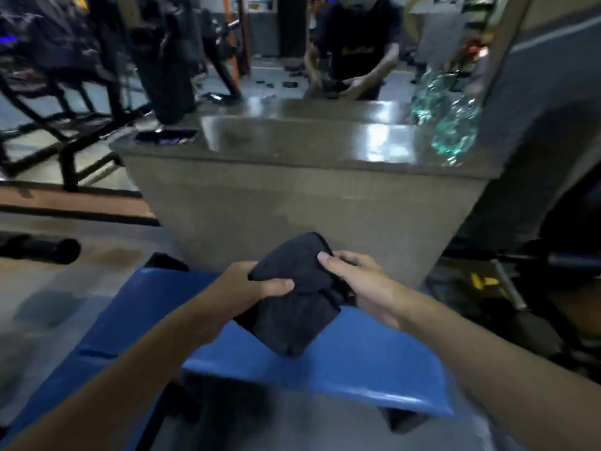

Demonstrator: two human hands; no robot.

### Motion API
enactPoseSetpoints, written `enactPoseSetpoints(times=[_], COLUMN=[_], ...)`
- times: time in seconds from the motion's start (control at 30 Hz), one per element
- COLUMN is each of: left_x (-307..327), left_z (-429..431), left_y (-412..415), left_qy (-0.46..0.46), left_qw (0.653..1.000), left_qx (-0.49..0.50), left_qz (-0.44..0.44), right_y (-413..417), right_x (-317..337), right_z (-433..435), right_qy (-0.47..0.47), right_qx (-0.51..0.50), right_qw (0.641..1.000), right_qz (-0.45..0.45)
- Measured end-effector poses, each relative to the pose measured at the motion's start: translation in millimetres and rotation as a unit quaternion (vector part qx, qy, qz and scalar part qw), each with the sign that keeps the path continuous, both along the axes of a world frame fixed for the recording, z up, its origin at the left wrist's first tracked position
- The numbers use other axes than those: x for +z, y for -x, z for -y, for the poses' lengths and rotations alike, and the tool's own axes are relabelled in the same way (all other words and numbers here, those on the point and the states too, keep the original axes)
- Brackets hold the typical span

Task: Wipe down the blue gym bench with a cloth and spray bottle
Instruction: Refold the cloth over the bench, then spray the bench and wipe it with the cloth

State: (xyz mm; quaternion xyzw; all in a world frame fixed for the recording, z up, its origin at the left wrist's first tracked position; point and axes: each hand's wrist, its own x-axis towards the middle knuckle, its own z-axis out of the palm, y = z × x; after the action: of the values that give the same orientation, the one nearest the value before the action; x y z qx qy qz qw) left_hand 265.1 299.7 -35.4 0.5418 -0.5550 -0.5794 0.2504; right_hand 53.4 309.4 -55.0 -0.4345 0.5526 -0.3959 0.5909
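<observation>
The dark folded cloth (296, 297) is held up in the air just above the near end of the blue bench (357, 359), not touching the pad. The left hand (250, 288) grips its left edge, thumb lying across the top and fingers curled underneath. The right hand (361, 284) pinches the upper right corner, thumb on top. The bench runs from the lower left across to the right, and its glossy pad is bare.

Past the bench stands a grey block topped by a shiny brown worktop (292, 138). A clear plastic bottle (452, 118) stands blurred at its right end, and a flat dark object (166, 136) lies at its left end. To the left stand black machine frames (65, 92), and a black padded bar (42, 250) juts in from the left edge.
</observation>
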Motion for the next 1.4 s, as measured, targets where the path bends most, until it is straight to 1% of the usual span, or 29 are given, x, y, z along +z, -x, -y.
enactPoseSetpoints(times=[0.1,0.2,0.27,0.37,0.43,0.53,0.7,0.83,0.93,1.0,1.13,1.17,1.3,1.4], left_x=[41.0,73.0,90.1,106.9,112.3,116.4,118.6,115.0,110.4,108.1,102.5,100.8,81.8,48.0], left_z=[33.2,70.3,95.0,132.2,161.1,210.2,268.1,285.4,281.5,273.6,246.6,237.1,191.7,159.6], left_y=[54.3,96.5,120.7,154.3,174.6,202.6,237.9,250.4,250.7,248.8,240.5,237.8,228.2,219.1], left_qy=[0.040,0.058,0.061,0.081,0.095,0.078,0.067,0.067,0.085,0.099,0.153,0.163,0.191,0.190], left_qw=[0.999,0.996,0.996,0.993,0.991,0.991,0.989,0.988,0.985,0.983,0.976,0.975,0.968,0.968], left_qx=[0.037,0.058,0.033,-0.013,-0.029,-0.055,-0.074,-0.082,-0.098,-0.106,-0.110,-0.115,-0.144,-0.155], left_qz=[-0.006,-0.036,-0.061,-0.085,-0.093,-0.095,-0.109,-0.116,-0.118,-0.117,-0.108,-0.102,-0.072,-0.060], right_y=[62.6,116.5,147.5,186.8,206.1,229.3,252.6,264.2,270.4,272.1,264.6,260.2,238.8,227.7], right_x=[39.6,71.3,88.4,110.3,120.0,127.3,139.2,145.3,141.9,140.2,132.8,130.6,119.8,92.6], right_z=[18.9,45.0,66.8,101.1,125.5,164.6,215.3,239.2,247.4,244.8,214.5,201.9,143.8,102.1], right_qy=[0.011,0.032,0.060,0.098,0.119,0.123,0.162,0.165,0.151,0.160,0.223,0.235,0.294,0.275], right_qx=[-0.086,-0.169,-0.217,-0.287,-0.330,-0.374,-0.391,-0.378,-0.376,-0.368,-0.316,-0.310,-0.281,-0.292], right_qw=[0.996,0.984,0.970,0.939,0.916,0.891,0.863,0.874,0.869,0.866,0.847,0.845,0.856,0.870], right_qz=[-0.001,-0.038,-0.087,-0.162,-0.195,-0.226,-0.277,-0.257,-0.282,-0.299,-0.364,-0.368,-0.321,-0.286])
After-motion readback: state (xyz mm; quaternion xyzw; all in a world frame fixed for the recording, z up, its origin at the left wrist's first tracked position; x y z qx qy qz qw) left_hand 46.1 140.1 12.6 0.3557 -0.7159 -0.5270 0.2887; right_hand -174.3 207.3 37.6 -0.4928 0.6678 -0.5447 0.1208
